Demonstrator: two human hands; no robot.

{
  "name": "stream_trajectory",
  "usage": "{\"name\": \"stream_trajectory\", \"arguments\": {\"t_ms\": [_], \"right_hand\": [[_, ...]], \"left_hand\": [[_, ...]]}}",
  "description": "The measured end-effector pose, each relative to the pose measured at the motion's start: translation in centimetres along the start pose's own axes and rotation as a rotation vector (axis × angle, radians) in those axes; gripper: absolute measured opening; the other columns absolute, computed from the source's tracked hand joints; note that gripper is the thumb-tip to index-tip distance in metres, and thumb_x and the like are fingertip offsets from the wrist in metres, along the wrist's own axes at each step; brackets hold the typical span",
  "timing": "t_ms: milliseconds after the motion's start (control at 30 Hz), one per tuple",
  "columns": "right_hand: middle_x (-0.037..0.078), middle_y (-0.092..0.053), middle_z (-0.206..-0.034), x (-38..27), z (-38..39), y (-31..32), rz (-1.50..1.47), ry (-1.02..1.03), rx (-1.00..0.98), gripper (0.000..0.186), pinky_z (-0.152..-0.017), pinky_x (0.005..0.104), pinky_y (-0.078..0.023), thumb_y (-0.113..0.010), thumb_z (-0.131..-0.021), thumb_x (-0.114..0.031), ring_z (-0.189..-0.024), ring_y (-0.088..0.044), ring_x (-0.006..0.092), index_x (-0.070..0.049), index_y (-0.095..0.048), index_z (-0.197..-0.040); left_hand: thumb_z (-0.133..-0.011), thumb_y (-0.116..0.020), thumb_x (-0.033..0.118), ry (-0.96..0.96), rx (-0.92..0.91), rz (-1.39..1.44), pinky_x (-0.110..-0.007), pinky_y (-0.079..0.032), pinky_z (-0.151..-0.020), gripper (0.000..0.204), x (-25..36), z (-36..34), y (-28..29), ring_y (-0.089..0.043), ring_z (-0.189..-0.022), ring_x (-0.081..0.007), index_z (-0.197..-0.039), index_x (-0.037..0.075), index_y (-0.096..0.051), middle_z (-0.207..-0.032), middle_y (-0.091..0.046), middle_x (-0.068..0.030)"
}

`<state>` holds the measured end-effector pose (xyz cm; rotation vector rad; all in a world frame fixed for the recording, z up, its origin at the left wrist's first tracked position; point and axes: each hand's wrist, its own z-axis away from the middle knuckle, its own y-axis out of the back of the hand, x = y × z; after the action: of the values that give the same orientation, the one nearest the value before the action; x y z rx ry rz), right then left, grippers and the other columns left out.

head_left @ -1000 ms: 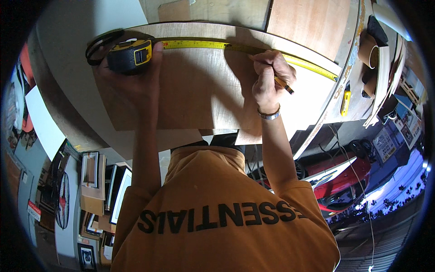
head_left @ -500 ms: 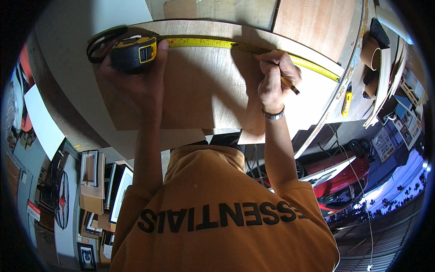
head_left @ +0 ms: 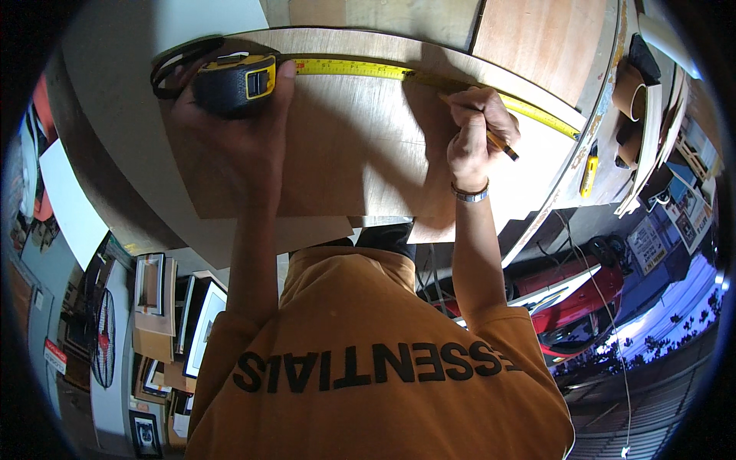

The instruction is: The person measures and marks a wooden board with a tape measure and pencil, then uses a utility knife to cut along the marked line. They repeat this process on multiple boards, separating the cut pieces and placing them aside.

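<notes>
A black-and-yellow tape measure with a wrist strap sits in my left hand, its thumb by the mouth of the case. The yellow blade runs out to the right across a thin plywood sheet, as far as the right-hand edge of the work surface. My right hand is closed round a pencil, its tip close to the blade's near edge. That hand rests on the plywood beside the blade. A bracelet circles my right wrist.
Another plywood panel lies at the far right. A yellow utility knife lies past the right edge, near curved wood offcuts. Picture frames and a fan stand at lower left. A red car shows at lower right.
Both hands, the tape measure and the pencil have shifted slightly right in the picture. The plywood sheet has shifted a little the same way. Both grips look the same.
</notes>
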<state>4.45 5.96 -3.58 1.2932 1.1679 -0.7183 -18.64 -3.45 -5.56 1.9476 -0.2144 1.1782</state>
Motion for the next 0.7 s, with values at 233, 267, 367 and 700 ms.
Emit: {"name": "stream_trajectory", "arguments": {"t_ms": [233, 267, 367, 700], "right_hand": [[0.006, -0.061, -0.066, 0.6, 0.4, 0.0, -0.011, -0.005, 0.052, 0.015, -0.054, 0.0247, -0.043, -0.052, -0.082, 0.002, -0.056, -0.054, 0.01, 0.004, -0.066, -0.075], [0.006, -0.062, -0.066, 0.7, 0.6, -0.1, 0.022, -0.054, 0.068, 0.015, -0.054, 0.0247, -0.043, -0.052, -0.082, 0.002, -0.057, -0.054, 0.0099, 0.004, -0.066, -0.075], [0.006, -0.062, -0.066, 1.0, 0.5, 0.1, -0.044, -0.025, 0.059, 0.015, -0.055, 0.0249, -0.044, -0.052, -0.082, 0.001, -0.058, -0.055, 0.0099, 0.003, -0.065, -0.074], [0.018, -0.068, -0.096, -1.6, 4.7, 4.9, -0.404, -0.081, 0.296, 0.023, -0.067, 0.0306, -0.051, -0.055, -0.103, -0.017, -0.066, -0.067, 0.0212, 0.002, -0.056, -0.115]], "left_hand": [[-0.073, -0.094, 0.026, -0.04, 0.042, 0.058, -0.032, -0.057, -0.092, 0.088, -0.5, -0.3, -0.2, -0.058, -0.108, -0.0235, -0.129, -0.006, -0.035, -0.121, -0.049, -0.0184], [-0.072, -0.095, 0.024, -0.038, 0.052, 0.067, -0.033, -0.058, -0.091, 0.087, -0.5, -0.2, -0.3, -0.059, -0.107, -0.0236, -0.128, -0.007, -0.036, -0.12, -0.051, -0.0185], [-0.073, -0.093, 0.023, 0.039, 0.08, 0.129, -0.03, -0.06, -0.084, 0.082, -0.3, 0.0, -0.5, -0.06, -0.107, -0.0207, -0.126, -0.006, -0.037, -0.119, -0.05, -0.0189], [-0.07, -0.095, 0.018, -0.061, 0.017, -0.215, -0.04, -0.062, -0.086, 0.072, 0.0, 1.8, 1.9, -0.067, -0.101, -0.0242, -0.121, -0.007, -0.051, -0.117, -0.06, -0.0183]]}}
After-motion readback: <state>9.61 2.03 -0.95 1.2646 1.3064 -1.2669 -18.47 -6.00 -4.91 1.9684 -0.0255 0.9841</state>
